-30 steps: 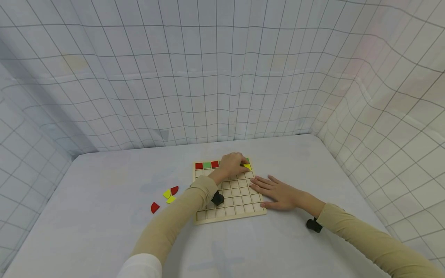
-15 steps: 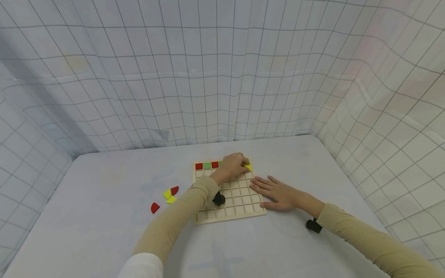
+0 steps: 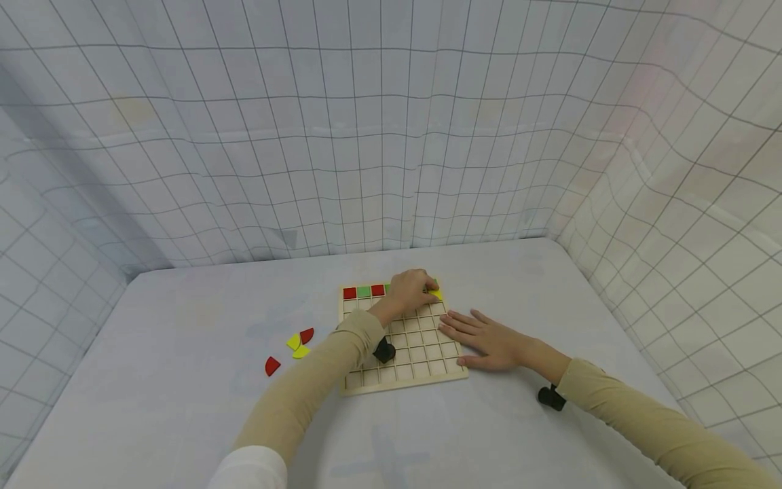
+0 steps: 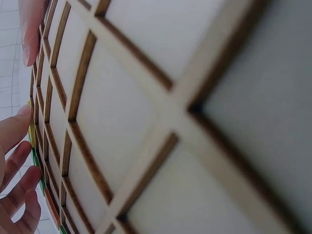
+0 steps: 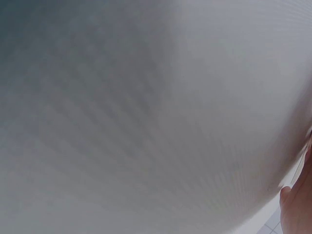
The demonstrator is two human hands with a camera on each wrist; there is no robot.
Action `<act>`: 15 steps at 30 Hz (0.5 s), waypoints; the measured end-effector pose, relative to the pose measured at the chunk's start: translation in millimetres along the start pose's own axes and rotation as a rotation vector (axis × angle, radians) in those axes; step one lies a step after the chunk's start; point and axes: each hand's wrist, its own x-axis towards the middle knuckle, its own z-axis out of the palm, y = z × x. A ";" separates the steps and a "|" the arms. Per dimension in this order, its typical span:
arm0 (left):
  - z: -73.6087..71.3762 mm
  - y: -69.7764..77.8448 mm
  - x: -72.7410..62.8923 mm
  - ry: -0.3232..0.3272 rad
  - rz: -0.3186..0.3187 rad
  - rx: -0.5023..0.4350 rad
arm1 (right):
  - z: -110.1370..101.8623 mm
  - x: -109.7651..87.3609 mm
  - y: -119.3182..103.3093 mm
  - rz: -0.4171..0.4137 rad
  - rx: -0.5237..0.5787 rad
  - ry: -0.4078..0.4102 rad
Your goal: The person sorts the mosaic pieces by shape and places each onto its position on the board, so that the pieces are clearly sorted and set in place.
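A pale wooden grid board (image 3: 421, 353) lies on the table, its far row holding red tiles (image 3: 349, 293) and green tiles (image 3: 364, 291). My left hand (image 3: 408, 291) reaches across to the board's far right corner, where thumb and fingertips pinch a yellow piece (image 3: 436, 294) at the grid. In the left wrist view the thumb (image 4: 19, 124) meets the thin yellow edge, with the other fingers curled below it. My right hand (image 3: 491, 339) lies flat with fingers spread, fingertips on the board's right edge. Only part of it shows in the right wrist view.
Left of the board lie loose quarter-round pieces: two yellow pieces (image 3: 294, 341) touching a red piece (image 3: 307, 335), and a separate red piece (image 3: 272, 366) nearer me. White grid-patterned curtains (image 3: 379, 136) close off the back and both sides of the table (image 3: 183, 380).
The left thumb and fingers shift very slightly at the yellow piece, which sits a little lower in the view. The right hand stays still.
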 end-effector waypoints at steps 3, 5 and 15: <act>0.1 -0.5 -0.4 0.000 0.000 -0.002 | 0.3 0.0 0.2 0.001 0.002 0.000; 0.3 -0.8 -0.5 0.001 0.001 0.003 | 0.4 0.1 0.3 0.001 0.003 0.000; -0.2 0.0 -1.0 -0.003 0.006 -0.019 | 0.7 0.3 0.2 0.002 0.000 0.003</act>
